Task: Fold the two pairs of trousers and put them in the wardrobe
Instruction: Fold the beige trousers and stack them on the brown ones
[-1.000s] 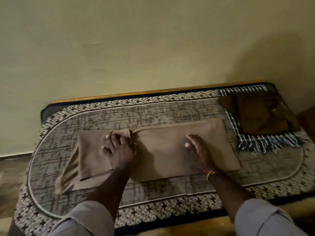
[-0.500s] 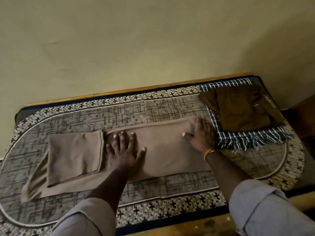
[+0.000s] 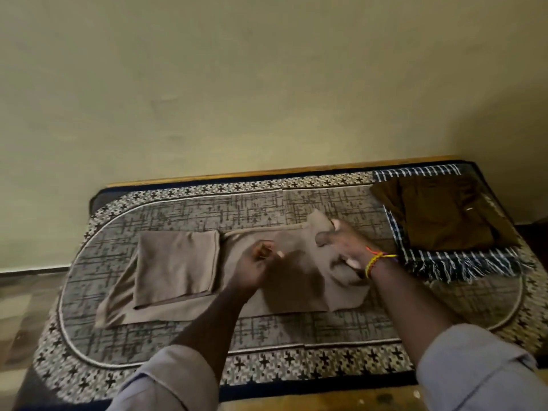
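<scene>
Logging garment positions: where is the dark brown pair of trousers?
In the head view, the dark brown trousers lie at the far right, on the checked fringed cloth, beside the wall.

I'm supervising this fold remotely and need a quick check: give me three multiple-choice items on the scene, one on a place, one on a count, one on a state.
1. Where are the dark brown trousers?
A. far right, on the checked cloth
B. on the floor
C. under the left hand

2. How many pairs of trousers show?
A. one
B. two
C. four

3. What is the right hand doing?
A. resting on the wall
B. holding a hanger
C. lifting the tan trousers by their right end

Key: 1 A, they lie on the fringed cloth; 2 B, tan and dark brown; 3 C, fabric is raised in its grip.
</scene>
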